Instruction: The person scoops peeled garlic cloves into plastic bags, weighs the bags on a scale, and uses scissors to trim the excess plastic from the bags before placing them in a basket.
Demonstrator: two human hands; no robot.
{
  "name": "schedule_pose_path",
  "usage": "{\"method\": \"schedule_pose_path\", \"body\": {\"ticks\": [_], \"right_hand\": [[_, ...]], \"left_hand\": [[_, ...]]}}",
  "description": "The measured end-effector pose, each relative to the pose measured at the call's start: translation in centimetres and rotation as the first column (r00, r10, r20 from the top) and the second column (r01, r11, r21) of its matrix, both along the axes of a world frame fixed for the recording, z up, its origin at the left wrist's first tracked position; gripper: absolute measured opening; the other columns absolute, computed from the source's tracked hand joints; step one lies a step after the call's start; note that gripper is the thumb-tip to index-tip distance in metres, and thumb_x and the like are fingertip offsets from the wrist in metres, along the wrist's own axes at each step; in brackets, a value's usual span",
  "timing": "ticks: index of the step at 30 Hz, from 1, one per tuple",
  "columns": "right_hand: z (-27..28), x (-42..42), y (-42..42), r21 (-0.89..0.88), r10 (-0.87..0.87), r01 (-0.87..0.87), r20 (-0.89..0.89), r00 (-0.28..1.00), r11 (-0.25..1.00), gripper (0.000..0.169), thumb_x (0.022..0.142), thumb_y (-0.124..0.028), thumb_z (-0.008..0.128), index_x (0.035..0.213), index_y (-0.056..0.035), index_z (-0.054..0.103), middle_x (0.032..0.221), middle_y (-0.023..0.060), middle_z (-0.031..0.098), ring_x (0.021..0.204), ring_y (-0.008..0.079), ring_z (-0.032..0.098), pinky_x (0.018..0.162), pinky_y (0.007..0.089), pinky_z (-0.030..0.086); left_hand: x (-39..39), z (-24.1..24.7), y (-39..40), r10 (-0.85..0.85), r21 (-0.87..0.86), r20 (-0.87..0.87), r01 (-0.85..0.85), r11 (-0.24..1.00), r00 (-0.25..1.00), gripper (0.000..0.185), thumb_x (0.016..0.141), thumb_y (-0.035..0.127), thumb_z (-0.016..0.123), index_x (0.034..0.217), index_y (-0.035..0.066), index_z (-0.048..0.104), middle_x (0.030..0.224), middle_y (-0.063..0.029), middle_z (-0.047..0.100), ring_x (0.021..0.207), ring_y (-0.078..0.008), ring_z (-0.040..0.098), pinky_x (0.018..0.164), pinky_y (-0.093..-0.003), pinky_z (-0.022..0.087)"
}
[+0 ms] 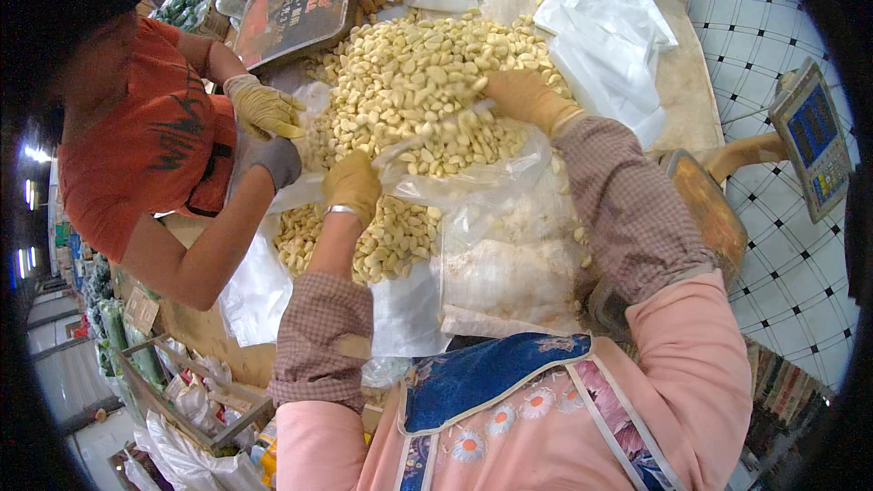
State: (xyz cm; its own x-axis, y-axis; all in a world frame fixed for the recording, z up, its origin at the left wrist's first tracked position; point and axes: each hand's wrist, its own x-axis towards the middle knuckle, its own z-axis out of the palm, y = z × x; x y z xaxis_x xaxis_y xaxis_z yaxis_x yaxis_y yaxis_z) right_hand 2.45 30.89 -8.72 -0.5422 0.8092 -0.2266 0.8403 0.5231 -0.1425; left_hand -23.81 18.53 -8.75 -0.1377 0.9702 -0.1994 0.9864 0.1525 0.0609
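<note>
A large heap of peeled garlic cloves (423,75) lies on the table, and a smaller pile of cloves (399,239) lies nearer to me. A clear plastic bag (470,181) stretches between the two piles. My left hand (352,184), in a yellowish glove, has its fingers at the bag's edge; whether they grip the film is hard to see. My right hand (525,97), gloved alike, touches the right side of the large heap, its fingertips blurred and partly hidden among cloves. White woven sacking (511,273) lies under the bag's near side.
A co-worker in a red shirt (170,129) stands at the left, gloved hands (262,109) close to the heap. White plastic bags (607,48) lie at the back right. A scale with a display (815,143) stands right; a dark platform (300,10) is at the back left.
</note>
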Motion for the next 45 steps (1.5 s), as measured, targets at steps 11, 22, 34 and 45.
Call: {"method": "schedule_pose_path", "body": {"ticks": [11,22,34,45], "right_hand": [[11.5,12.6,-9.8,0.098,-0.197,0.246,-0.357,0.913,0.964,0.019,0.079,-0.015,0.057,0.097,-0.0088,0.06,0.089,0.0138,0.062,0.08,0.0263,0.062,0.066,0.0355,0.049],[24.8,27.4,-31.0,-0.157,-0.313,0.678,-0.943,0.112,0.718,0.018,0.082,-0.015,0.051,0.094,-0.0071,0.061,0.092,0.0041,0.065,0.071,0.0078,0.056,0.059,0.0195,0.044],[18.8,31.3,-46.7,-0.045,-0.339,0.704,-0.897,0.283,0.709,0.114,0.054,-0.047,0.079,0.141,-0.0074,0.018,0.14,0.0146,0.031,0.129,0.0277,0.03,0.103,0.0394,0.027],[11.7,29.2,-38.4,0.408,-0.238,0.552,-0.604,0.76,0.727,0.078,0.069,-0.037,0.069,0.131,-0.0065,0.033,0.138,0.0181,0.03,0.125,0.0296,0.032,0.102,0.0373,0.029]], "left_hand": [[5.4,8.2,-4.9,0.118,-0.149,0.964,-0.115,0.982,-0.238,0.025,0.089,0.023,0.054,0.095,0.0,0.058,0.089,-0.0099,0.062,0.08,-0.0187,0.062,0.067,-0.0305,0.054],[21.0,20.1,-8.9,0.029,0.074,0.941,0.29,0.954,-0.336,0.023,0.089,0.023,0.052,0.1,0.003,0.055,0.092,-0.0094,0.063,0.06,-0.0069,0.055,0.056,-0.0207,0.049],[24.5,11.5,-15.9,-0.451,0.384,0.882,0.349,0.855,0.137,0.087,0.075,0.039,0.068,0.132,-0.006,0.021,0.133,-0.0208,0.03,0.122,-0.0279,0.033,0.098,-0.0345,0.031],[31.4,9.6,-14.3,-0.223,0.051,0.967,0.766,0.641,0.123,0.087,0.064,0.026,0.079,0.132,0.0,0.031,0.131,-0.0164,0.039,0.123,-0.0254,0.036,0.105,-0.036,0.026]]}}
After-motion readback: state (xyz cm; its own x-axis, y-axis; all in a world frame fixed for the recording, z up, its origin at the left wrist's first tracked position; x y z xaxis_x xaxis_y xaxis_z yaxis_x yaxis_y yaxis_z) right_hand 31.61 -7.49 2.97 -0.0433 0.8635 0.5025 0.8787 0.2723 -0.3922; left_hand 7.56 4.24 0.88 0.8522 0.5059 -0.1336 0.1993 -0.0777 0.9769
